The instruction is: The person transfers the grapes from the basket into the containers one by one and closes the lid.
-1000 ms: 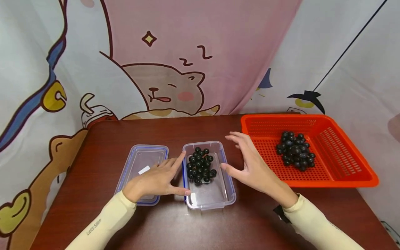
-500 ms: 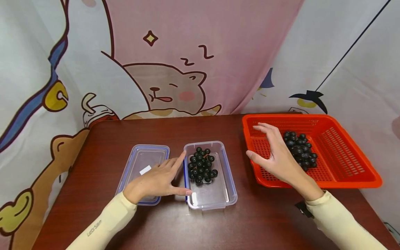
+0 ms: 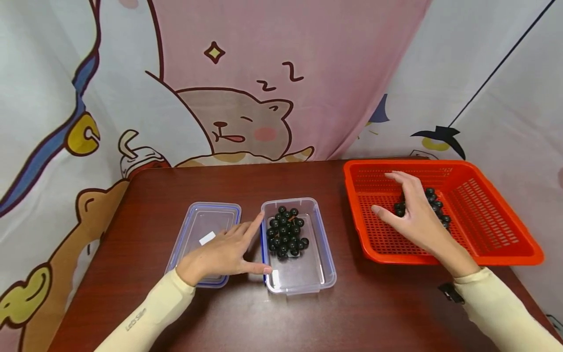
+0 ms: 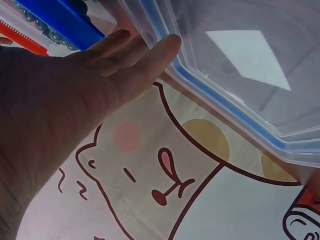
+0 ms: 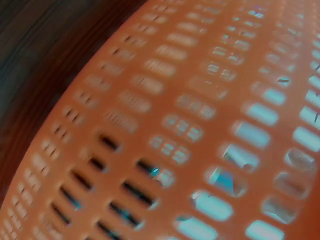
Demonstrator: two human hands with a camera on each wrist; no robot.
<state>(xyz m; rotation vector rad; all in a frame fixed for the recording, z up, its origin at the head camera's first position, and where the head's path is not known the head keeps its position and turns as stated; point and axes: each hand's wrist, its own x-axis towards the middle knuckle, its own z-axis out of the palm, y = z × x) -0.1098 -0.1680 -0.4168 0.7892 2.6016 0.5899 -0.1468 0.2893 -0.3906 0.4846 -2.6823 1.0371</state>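
In the head view my left hand (image 3: pixel 224 252) has its fingers spread, with index fingertip and thumb tip at the left rim of a clear plastic food container (image 3: pixel 326 249). A bunch of dark grapes (image 3: pixel 285 234) lies inside it. Partly under the left hand in this view is a clear lid (image 3: pixel 191 230) with a blue seal and a white label; the left wrist view shows the lid (image 4: pixel 240 30) close by. My right hand (image 3: pixel 415 215) hovers over a red plastic basket (image 3: pixel 497 260), its fingers loosely curved around nothing. Another grape bunch (image 3: pixel 433 198) in the basket is partly hidden behind that hand.
Everything stands on a dark brown wooden table (image 3: pixel 308 322). A curtain (image 3: pixel 343 73) printed with cartoon animals hangs behind it. The basket's slotted wall (image 5: pixel 165 100) fills most of the right wrist view.
My right hand has moved right, from beside the container to over the basket, and now covers part of the grapes there. The left hand has stayed at the container's rim.
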